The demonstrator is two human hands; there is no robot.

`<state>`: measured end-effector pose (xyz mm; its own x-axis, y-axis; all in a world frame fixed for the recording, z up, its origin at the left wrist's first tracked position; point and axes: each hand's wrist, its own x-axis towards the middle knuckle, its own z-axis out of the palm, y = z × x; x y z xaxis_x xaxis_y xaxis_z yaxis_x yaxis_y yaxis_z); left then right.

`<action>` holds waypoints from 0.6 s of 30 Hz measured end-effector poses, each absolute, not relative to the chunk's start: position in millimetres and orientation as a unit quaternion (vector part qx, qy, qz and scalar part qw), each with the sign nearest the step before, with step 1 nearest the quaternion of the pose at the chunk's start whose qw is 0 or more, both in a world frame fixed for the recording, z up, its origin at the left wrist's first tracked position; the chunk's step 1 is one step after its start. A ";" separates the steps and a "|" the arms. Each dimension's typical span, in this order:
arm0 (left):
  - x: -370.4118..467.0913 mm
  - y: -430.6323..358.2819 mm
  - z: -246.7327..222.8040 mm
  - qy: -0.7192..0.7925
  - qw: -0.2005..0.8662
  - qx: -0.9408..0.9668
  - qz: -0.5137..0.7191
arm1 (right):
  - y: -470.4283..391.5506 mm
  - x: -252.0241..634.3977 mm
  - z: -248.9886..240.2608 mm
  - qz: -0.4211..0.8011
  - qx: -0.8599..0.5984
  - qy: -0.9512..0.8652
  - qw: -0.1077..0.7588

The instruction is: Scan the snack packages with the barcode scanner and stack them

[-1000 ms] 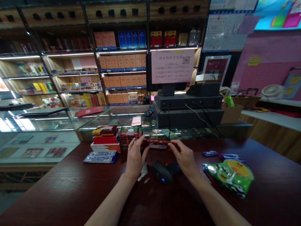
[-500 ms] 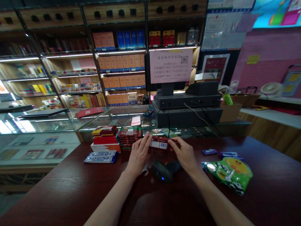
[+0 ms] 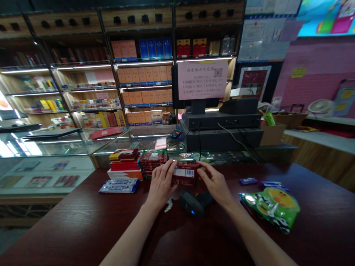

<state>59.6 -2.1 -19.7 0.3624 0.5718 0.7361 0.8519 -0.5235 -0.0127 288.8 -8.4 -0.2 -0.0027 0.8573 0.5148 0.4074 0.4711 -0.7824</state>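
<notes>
A dark red box point(image 3: 184, 180) with a white label and barcode stands on the counter. My left hand point(image 3: 161, 183) grips its left end, fingers along the top edge. At the other end, the thumb and fingertips of my right hand point(image 3: 217, 183) close on the box's right edge. Just in front of it lies a black barcode scanner point(image 3: 191, 203) with a blue light, between my forearms. Left of my left hand are a stack of dark red and green packets point(image 3: 154, 159) and a pile of red and yellow packs point(image 3: 125, 162). A white scrap point(image 3: 168, 205) lies near my left wrist.
Blue-and-white wrapped packs point(image 3: 119, 186) lie at the left of the dark wooden counter point(image 3: 83, 225). On the right are a green cartoon bag point(image 3: 273, 208) and purple packets point(image 3: 248, 181). A register with a monitor point(image 3: 222, 120) stands behind, its cables hanging down.
The dark red box now shows more of its front, and its label sits slightly further left. My left hand has shifted a little left and down. The scanner lies where it was.
</notes>
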 end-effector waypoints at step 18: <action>42.6 -7.8 -15.3 -0.470 0.218 -0.782 -0.347 | -6.4 336.7 -8.4 0.330 -0.434 -0.759 0.356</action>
<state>42.6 -7.8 -15.3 0.3172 0.5830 0.7480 0.8862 -0.4630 -0.0150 336.7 -6.4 -8.4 -0.3691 0.8939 0.2543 0.4237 0.4054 -0.8100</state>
